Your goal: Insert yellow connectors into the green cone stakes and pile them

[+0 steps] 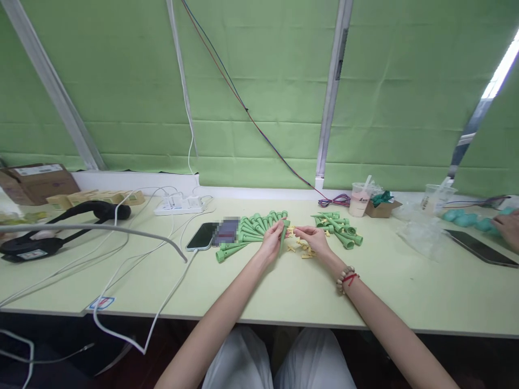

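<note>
My left hand (272,240) holds a green plastic cone (283,237) upright near the middle of the pale green table (284,292). My right hand (313,239) pinches a small yellow piece (291,232) right beside the cone's top. More small yellow pieces (305,249) lie scattered under my hands. A row of green cones (247,229) lies to the left and a looser heap of green cones (338,226) to the right.
A phone (203,236) lies left of the cones, with white cables and a power strip (178,205). A black device (60,229) and boxes (34,182) are far left. A drink cup (359,199), plastic bags, a dark tablet (480,248) and another person's hand (507,228) are at right.
</note>
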`<state>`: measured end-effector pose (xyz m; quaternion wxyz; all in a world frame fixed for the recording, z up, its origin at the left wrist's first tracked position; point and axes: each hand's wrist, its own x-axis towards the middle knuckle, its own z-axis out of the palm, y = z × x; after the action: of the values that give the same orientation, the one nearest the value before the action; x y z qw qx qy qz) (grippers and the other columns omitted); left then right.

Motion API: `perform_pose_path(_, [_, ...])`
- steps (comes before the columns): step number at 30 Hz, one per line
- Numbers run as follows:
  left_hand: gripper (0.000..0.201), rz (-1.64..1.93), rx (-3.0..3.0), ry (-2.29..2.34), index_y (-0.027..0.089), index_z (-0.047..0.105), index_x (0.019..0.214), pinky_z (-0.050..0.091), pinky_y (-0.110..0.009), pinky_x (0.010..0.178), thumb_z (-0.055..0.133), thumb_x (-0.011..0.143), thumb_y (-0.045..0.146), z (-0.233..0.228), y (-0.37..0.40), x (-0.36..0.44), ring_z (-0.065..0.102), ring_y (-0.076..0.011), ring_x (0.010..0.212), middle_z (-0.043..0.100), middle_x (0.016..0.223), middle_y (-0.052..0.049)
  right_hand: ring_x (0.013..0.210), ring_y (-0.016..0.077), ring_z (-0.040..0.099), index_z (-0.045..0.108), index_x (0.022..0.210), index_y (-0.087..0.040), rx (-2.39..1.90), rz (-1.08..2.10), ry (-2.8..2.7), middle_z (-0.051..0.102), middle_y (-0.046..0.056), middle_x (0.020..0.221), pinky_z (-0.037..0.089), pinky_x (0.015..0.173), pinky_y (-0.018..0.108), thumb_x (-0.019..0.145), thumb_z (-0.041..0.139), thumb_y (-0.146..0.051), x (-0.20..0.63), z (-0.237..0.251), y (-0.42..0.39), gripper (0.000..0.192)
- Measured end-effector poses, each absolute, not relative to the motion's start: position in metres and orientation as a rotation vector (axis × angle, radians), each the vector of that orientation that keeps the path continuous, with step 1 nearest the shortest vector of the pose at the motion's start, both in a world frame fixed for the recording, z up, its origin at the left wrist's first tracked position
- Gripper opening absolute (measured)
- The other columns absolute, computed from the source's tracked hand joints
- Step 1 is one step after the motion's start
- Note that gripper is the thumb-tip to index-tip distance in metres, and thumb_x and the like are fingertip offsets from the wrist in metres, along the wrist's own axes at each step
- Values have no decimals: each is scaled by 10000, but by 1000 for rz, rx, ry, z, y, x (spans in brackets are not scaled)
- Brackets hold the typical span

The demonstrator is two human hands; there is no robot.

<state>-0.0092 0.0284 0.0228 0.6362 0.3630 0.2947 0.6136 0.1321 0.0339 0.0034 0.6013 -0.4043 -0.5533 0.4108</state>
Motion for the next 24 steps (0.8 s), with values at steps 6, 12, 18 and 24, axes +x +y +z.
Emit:
perform_pose_path(6, [374, 1473, 924, 684, 149, 686, 1004, 403, -164, 527, 738, 660, 288, 24, 26, -9, 498, -36, 556, 612, 762, -6, 667, 162, 622, 727, 731, -172, -935, 1032, -1229, 715, 70, 764, 491, 623, 279, 518, 779, -485, 128, -2, 33, 382])
perform_pose_path(12, [449, 1469, 1012, 689, 161, 661, 1047, 314, -155, 424, 745, 641, 335, 22, 27, -8, 430, -21, 477, 521, 645, 31, 691, 161, 638, 708, 760, -170, -928, 1098, -1187, 711, 73, 793, 497, 636, 274, 536, 762, -508, 122, -3, 32, 410])
perform_pose_path(18, [312, 1449, 888, 830, 153, 675, 986, 192, -147, 330, 684, 722, 317, 21, 26, -8, 334, 11, 396, 558, 701, 6, 772, 222, 661, 726, 809, -177, -940, 775, -1441, 721, 103, 872, 513, 707, 348, 610, 722, -473, 123, 8, 26, 357])
perform_pose_path(24, [206, 1459, 779, 813, 131, 671, 922, 159, -116, 321, 668, 739, 225, 19, 26, -7, 326, 20, 378, 552, 663, 18, 793, 214, 633, 723, 868, -238, -854, 340, -1813, 704, 73, 870, 494, 757, 360, 797, 604, -320, 130, 8, 25, 161])
